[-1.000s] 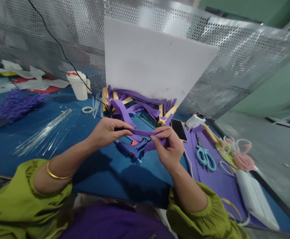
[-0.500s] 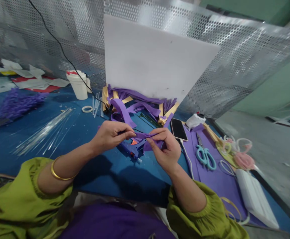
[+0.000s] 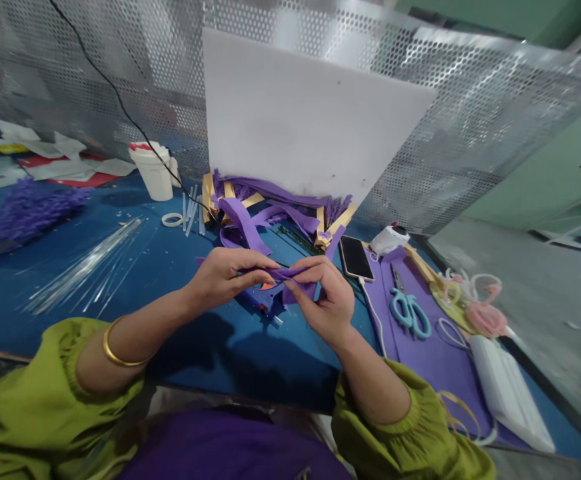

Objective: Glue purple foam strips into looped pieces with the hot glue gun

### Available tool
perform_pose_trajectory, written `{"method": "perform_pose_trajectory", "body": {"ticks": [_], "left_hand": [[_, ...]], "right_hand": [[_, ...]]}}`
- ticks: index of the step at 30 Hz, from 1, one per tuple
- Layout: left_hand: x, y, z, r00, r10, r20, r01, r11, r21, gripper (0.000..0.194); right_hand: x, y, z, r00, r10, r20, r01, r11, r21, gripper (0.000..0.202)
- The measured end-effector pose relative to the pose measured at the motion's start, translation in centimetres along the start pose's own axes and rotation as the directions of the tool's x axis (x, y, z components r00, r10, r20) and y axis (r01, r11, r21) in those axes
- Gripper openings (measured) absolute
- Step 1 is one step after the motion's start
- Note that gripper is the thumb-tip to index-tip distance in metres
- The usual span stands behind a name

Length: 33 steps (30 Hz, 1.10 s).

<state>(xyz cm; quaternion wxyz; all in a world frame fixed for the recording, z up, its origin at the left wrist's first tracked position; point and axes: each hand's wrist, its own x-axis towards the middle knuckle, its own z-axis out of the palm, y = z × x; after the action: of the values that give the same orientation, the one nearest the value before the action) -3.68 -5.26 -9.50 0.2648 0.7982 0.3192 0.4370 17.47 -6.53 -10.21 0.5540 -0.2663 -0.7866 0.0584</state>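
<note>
Between my two hands a narrow purple strip of fabric or felt [image 3: 300, 293] is stretched and folded. My left hand [image 3: 225, 273] pinches one end between thumb and fingers. Close beside it, my right hand [image 3: 328, 297] grips the other part, with a loose flap hanging below the fingers. Under the strip lies a blue glue gun [image 3: 265, 307] with an orange trigger, partly hidden by my hands. More purple strips [image 3: 243, 223] and gold-wrapped purple flower sprigs [image 3: 328, 223] lie just behind.
Clear glue sticks [image 3: 190, 212], a tape ring [image 3: 172, 219] and a white cup [image 3: 153, 170] stand back left, near clear thin strips [image 3: 90, 267] and purple flowers [image 3: 30, 210]. To the right are a phone [image 3: 356, 258], blue-handled scissors [image 3: 410, 312] and a white pack [image 3: 510, 393]. A black cord [image 3: 120, 100] hangs behind.
My hands have drawn closer together, and the strip between them is shorter and more folded. My right hand has shifted slightly left. The view has moved a little.
</note>
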Motion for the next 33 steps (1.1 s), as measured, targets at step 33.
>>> {"method": "perform_pose_trajectory", "body": {"ticks": [33], "left_hand": [[-0.23,0.25,0.42,1.0,0.019,-0.006,-0.018,0.997,0.076,0.023]], "right_hand": [[-0.51,0.13,0.37,0.997,-0.01,0.079,0.011,1.0,-0.023,0.011]]}}
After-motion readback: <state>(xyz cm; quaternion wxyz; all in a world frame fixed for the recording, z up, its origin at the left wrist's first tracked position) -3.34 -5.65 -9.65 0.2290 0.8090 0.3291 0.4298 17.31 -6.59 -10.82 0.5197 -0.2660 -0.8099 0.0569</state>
